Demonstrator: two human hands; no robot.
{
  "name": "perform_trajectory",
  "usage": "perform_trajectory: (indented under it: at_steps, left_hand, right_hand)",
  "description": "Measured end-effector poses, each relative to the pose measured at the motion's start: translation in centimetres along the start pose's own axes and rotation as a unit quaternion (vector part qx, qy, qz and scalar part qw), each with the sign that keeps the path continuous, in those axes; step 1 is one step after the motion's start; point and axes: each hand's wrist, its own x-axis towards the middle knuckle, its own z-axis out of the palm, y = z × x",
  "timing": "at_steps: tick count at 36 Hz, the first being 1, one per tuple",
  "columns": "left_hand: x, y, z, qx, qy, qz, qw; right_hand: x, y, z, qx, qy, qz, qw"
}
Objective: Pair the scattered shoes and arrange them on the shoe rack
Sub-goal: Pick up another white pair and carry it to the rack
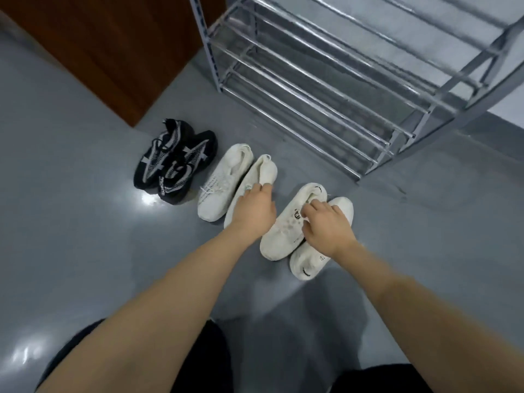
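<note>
- Three sneaker pairs lie in a row on the grey floor [71, 222], near the empty metal shoe rack [326, 89] at far right.
- Black sneakers [175, 160]: left end, side by side.
- Plain white sneakers [224, 182]: centre; the left hand [255, 212] grasps the right shoe of this pair at its collar.
- White sneakers with black marks [295, 231]: right end; the right hand [326, 225] grips them at their openings.

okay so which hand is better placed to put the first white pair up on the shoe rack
Right, probably. The right hand already rests on the white pair lying closest to the shoe rack; the left hand is on a pair farther left.
</note>
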Motion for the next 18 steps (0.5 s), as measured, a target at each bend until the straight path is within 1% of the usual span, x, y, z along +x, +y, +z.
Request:
perform_trajectory:
  at_steps: [5, 7, 9, 12, 18]
  left_hand:
    - [-5.2, 0.2, -10.7, -0.061, -0.003, -0.033, 0.998]
    - [-7.2, 0.4, -14.2, -0.08, 0.002, -0.044, 0.996]
    - [-9.8, 0.1, -19.4, -0.095, 0.008, -0.059, 0.994]
    - [-12.9, -0.4, -25.7, -0.117, 0.023, -0.075, 0.99]
    - [-19.6, -2.4, -36.7, -0.163, 0.046, -0.114, 0.979]
  right_hand:
    - [-2.1, -5.9, -10.0, 0.043, 0.008, 0.009, 0.999]
    - [-3.0, -7.9, -13.4, 0.05, 0.018, 0.004, 0.999]
    - [-3.9, -10.9, -18.4, 0.06, 0.019, -0.003, 0.998]
    - [-4.8, -14.9, -24.4, 0.097, 0.026, -0.002, 0.995]
    - [-6.6, -23.6, -33.7, 0.148, 0.015, -0.004, 0.989]
